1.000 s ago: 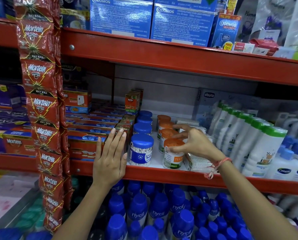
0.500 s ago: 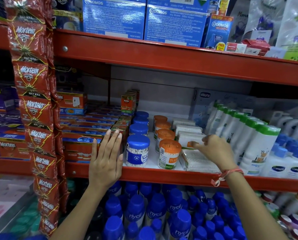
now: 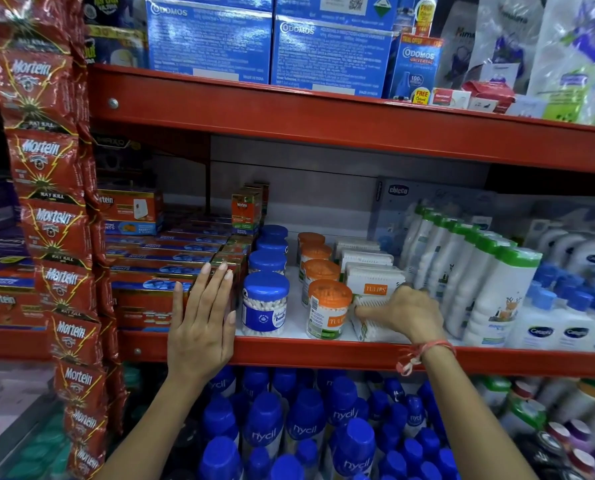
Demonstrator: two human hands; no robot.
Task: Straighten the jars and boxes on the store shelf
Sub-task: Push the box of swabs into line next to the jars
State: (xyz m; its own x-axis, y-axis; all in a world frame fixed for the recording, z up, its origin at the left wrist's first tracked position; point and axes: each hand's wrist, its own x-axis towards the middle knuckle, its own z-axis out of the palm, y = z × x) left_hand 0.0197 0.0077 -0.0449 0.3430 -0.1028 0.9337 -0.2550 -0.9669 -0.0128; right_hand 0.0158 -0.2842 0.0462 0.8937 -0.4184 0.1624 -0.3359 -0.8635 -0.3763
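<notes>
The right hand's fingers (image 3: pixel 370 311) pinch the near clear box of cotton buds (image 3: pixel 365 323) at the shelf's (image 3: pixel 323 355) front edge, just beside the orange-lidded jar (image 3: pixel 329 308). The left hand (image 3: pixel 202 327) lies flat, fingers spread and holding nothing, against the stacked red boxes (image 3: pixel 150 296). A careless tug could knock that jar over or off the edge. White bottles (image 3: pixel 496 289) crowd the right; the blue-lidded jar (image 3: pixel 264 303) stands left.
</notes>
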